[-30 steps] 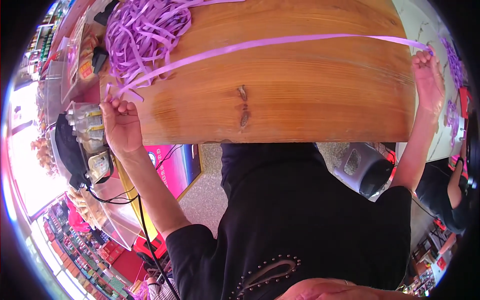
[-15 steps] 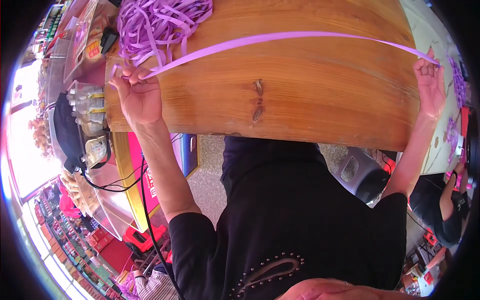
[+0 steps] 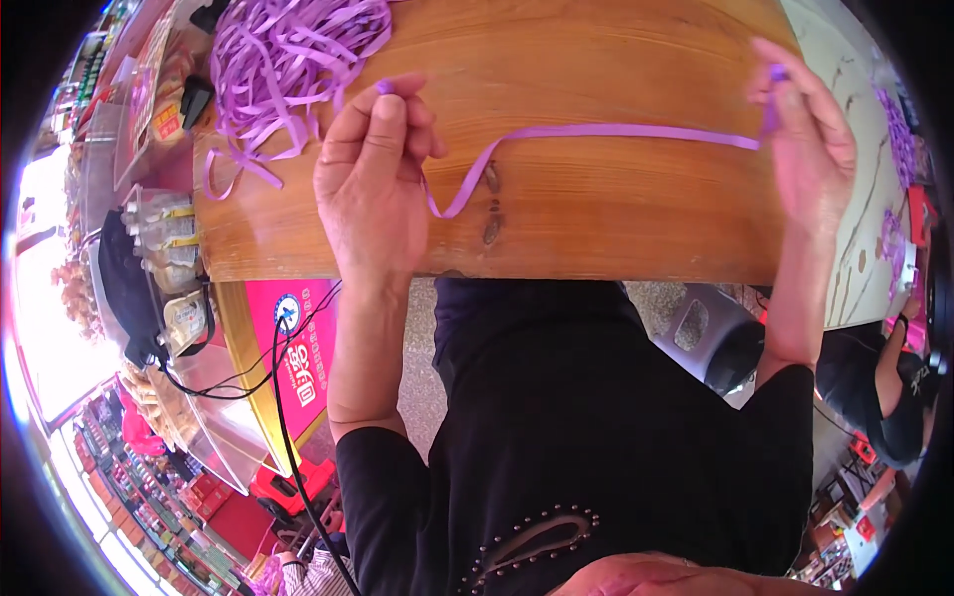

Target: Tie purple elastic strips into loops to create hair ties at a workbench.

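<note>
A purple ribbon (image 3: 616, 130) runs slack between my two hands over the wooden table, dipping low near my left hand. My left hand (image 3: 376, 184) is closed, thumb against the fingers, with one end of the ribbon pinched at its tips. At the right my right hand (image 3: 810, 149) is raised, slightly blurred, and pinches the other end between thumb and fingers. A tangled pile of purple ribbons (image 3: 298, 65) lies at the far left, beyond my left hand, with a loose loop hanging toward me.
The wooden table (image 3: 596, 228) ends just in front of my body. Beside it on the right is a white marbled table (image 3: 855, 99) with more purple ribbon. Clear packs (image 3: 169, 233) and black cables (image 3: 234, 392) are at the left. A grey stool (image 3: 701, 338) stands below; another person (image 3: 884, 397) is at the right.
My left hand has moved right and turned, now clear of the pile. My right hand has shifted left and farther away. The ribbon, earlier stretched in an arc, has gone slack.
</note>
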A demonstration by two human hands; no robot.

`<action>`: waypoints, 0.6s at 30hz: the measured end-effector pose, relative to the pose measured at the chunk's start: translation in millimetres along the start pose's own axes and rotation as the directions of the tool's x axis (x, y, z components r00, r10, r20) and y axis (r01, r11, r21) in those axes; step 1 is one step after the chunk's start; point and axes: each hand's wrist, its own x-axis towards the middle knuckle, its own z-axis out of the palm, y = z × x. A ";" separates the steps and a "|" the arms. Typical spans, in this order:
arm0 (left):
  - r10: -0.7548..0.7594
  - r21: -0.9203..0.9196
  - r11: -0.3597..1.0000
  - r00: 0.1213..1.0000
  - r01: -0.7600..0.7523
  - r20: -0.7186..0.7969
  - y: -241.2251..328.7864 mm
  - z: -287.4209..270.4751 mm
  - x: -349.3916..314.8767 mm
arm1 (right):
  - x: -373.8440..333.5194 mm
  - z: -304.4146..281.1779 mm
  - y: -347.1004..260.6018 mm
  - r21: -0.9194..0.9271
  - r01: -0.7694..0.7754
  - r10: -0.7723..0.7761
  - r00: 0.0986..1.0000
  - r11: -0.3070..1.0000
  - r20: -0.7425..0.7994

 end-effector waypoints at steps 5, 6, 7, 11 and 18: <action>-0.006 0.188 0.982 0.998 -0.006 0.063 -3.3 34.1 -11.3 | 4.1 31.8 -18.3 -0.095 0.109 -0.072 0.941 0.989 0.332; -0.007 0.262 0.965 0.996 -0.016 0.090 -2.6 37.3 -14.4 | 6.8 37.3 -24.1 -0.100 0.105 -0.067 0.942 0.989 0.329; -0.011 0.259 0.966 0.996 -0.013 0.093 -2.1 40.7 -16.4 | 9.6 41.5 -31.0 -0.119 0.133 -0.076 0.917 0.984 0.392; 0.009 0.398 0.914 0.986 -0.075 0.166 -3.3 49.7 -20.1 | 7.9 58.7 -30.7 0.049 0.107 -0.117 0.924 0.993 0.364; 0.074 0.502 0.837 0.954 -0.218 0.290 -12.8 56.4 -17.1 | 2.5 58.7 -22.2 0.098 0.047 -0.077 0.943 0.994 0.324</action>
